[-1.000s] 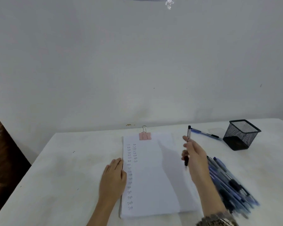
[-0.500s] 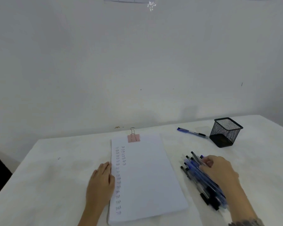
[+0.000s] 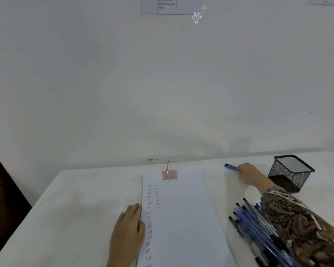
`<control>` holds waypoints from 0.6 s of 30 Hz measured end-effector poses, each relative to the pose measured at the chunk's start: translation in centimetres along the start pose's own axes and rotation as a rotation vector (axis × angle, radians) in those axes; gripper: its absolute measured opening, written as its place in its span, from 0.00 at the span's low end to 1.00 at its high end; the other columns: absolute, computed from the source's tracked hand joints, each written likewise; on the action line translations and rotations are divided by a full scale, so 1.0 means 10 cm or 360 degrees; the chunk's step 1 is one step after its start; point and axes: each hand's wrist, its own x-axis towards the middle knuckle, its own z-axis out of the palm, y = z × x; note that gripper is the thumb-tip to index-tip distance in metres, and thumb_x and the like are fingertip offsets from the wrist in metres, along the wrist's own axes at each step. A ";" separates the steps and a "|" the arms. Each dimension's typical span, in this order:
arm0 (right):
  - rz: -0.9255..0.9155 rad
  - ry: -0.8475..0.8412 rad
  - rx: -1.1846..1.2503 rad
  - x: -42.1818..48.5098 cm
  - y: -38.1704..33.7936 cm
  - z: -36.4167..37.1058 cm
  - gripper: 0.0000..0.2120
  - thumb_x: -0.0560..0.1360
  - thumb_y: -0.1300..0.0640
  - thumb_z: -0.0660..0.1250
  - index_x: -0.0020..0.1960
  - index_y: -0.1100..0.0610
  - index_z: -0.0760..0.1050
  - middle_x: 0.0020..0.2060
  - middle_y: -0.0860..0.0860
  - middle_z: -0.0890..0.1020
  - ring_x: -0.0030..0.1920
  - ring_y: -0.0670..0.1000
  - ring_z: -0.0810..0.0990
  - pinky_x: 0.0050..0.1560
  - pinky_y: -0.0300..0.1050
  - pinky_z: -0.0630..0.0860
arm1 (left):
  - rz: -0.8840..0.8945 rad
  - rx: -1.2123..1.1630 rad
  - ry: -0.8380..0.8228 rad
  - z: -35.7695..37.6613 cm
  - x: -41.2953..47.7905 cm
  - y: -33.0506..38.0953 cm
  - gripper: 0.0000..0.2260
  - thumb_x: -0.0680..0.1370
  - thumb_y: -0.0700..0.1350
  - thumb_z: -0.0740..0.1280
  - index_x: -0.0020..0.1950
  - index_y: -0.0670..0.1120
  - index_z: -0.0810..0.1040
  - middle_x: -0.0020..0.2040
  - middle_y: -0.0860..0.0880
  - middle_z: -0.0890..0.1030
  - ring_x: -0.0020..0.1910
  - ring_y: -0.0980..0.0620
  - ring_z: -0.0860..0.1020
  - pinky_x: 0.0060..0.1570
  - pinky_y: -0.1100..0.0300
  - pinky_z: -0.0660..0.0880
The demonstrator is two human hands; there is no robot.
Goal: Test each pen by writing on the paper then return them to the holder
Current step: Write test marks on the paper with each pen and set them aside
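Note:
A white paper stack lies in front of me, with two columns of small test marks down its left side. My left hand rests flat on its left edge, fingers straight. My right hand reaches to the far side of the table, and its fingers close over the right end of a single blue pen lying there. A black mesh pen holder stands just right of that hand and looks empty. A pile of several blue and black pens lies under my right forearm.
A pink binder clip holds the top of the paper. The white table ends at a bare wall, where a printed sheet hangs high up. Dark furniture stands beyond the table's left edge.
My right hand put the pen it held onto the pile, then moved up and away to the lone blue pen by the holder. My left hand stayed on the paper.

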 end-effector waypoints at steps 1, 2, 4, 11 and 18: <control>-0.0020 0.0040 -0.0055 0.05 0.03 0.06 0.12 0.79 0.62 0.53 0.59 0.61 0.70 0.59 0.59 0.73 0.54 0.56 0.75 0.48 0.42 0.68 | -0.0012 0.0015 -0.0033 0.00 0.00 0.00 0.29 0.72 0.52 0.45 0.62 0.42 0.77 0.62 0.50 0.77 0.61 0.51 0.75 0.63 0.56 0.66; -0.0038 0.0095 -0.0094 0.09 0.05 0.10 0.12 0.79 0.60 0.54 0.60 0.61 0.70 0.58 0.58 0.73 0.55 0.57 0.74 0.51 0.44 0.69 | -0.0020 0.0015 -0.0058 -0.01 0.00 0.01 0.27 0.72 0.50 0.47 0.59 0.43 0.79 0.60 0.51 0.79 0.59 0.52 0.77 0.61 0.55 0.69; -0.0078 0.0170 -0.0072 0.13 0.07 0.16 0.13 0.78 0.57 0.59 0.60 0.60 0.69 0.57 0.57 0.72 0.57 0.57 0.73 0.55 0.46 0.71 | -0.0017 0.0003 -0.0055 0.00 0.00 0.00 0.28 0.72 0.51 0.46 0.60 0.43 0.78 0.61 0.51 0.78 0.60 0.54 0.76 0.62 0.56 0.67; -0.0099 0.0051 0.0057 0.08 0.03 0.17 0.05 0.78 0.54 0.61 0.46 0.55 0.67 0.48 0.56 0.76 0.48 0.55 0.75 0.46 0.45 0.71 | 0.0040 -0.0074 0.0086 0.02 0.02 0.00 0.40 0.67 0.57 0.35 0.71 0.45 0.66 0.72 0.54 0.65 0.72 0.57 0.60 0.67 0.66 0.46; -0.0335 -0.0069 0.2191 -0.41 -0.48 -0.50 0.18 0.74 0.39 0.59 0.36 0.52 0.63 0.24 0.48 0.64 0.22 0.45 0.60 0.23 0.36 0.58 | 0.0036 -0.0003 0.0049 0.02 -0.01 0.00 0.37 0.69 0.56 0.36 0.71 0.45 0.67 0.71 0.53 0.67 0.72 0.55 0.62 0.68 0.64 0.49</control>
